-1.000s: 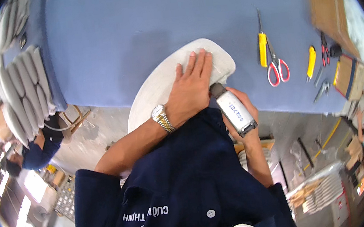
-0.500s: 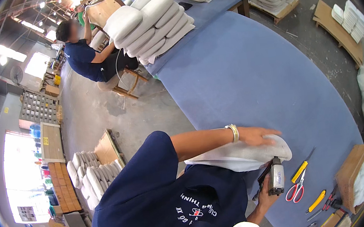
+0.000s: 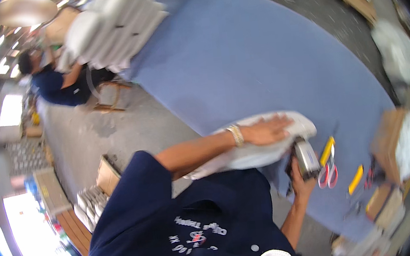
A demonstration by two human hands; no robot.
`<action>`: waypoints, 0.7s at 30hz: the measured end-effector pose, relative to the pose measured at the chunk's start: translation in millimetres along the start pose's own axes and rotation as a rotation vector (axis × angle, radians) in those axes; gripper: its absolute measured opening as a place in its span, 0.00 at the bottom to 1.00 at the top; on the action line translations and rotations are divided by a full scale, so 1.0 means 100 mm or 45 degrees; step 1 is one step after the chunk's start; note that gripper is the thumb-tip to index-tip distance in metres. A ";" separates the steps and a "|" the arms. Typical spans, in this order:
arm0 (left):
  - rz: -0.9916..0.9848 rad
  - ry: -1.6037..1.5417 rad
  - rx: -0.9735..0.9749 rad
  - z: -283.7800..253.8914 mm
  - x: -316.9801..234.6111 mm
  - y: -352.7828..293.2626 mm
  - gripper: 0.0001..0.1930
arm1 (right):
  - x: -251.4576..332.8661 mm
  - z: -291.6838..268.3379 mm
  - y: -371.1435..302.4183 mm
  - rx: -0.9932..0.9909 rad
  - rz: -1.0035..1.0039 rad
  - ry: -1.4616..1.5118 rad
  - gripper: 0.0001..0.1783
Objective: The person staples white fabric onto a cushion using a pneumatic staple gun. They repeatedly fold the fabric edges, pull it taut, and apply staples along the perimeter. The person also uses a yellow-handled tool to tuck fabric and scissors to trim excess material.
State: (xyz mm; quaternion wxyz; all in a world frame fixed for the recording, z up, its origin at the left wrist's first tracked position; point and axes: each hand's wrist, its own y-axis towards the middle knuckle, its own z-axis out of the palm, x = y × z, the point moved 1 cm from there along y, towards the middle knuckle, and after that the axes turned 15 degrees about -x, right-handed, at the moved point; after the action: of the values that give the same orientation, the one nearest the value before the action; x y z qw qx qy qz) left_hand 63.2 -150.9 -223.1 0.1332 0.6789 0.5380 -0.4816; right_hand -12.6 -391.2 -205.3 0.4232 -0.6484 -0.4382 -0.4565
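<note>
Left hand lies flat, fingers spread, palm pressing the white padded foam piece at the near edge of the blue cloth-covered table. Right hand is closed around a grey handheld power tool, just beside the foam. Red-handled scissors lie near.

Scissors right of pad

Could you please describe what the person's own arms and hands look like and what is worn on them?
Both arms come out of a dark navy short-sleeved shirt with pale print on it; the sleeves end above the elbows, leaving the forearms bare. The left hand is gloveless, with a metal-link wristwatch in gold and silver tones at its wrist. The right hand is bare too, with nothing seen on its wrist.
</note>
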 end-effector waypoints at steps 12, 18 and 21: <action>0.107 0.527 -0.328 0.08 -0.47 -0.08 0.41 | 0.09 0.01 0.04 -0.073 -0.251 -0.125 0.31; 0.165 0.568 -0.401 0.08 -0.44 -0.12 0.41 | 0.19 0.00 -0.03 0.001 -0.188 -0.110 0.27; 0.180 0.549 -0.417 0.08 -0.44 -0.11 0.42 | 0.24 0.00 -0.03 0.023 -0.185 -0.105 0.27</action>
State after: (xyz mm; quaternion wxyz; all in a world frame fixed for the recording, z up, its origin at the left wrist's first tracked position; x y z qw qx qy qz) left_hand 51.1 -179.1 -188.3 0.1568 0.7710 0.5759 -0.2221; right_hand -11.0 -386.1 -181.9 0.3763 -0.6293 -0.5053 -0.4550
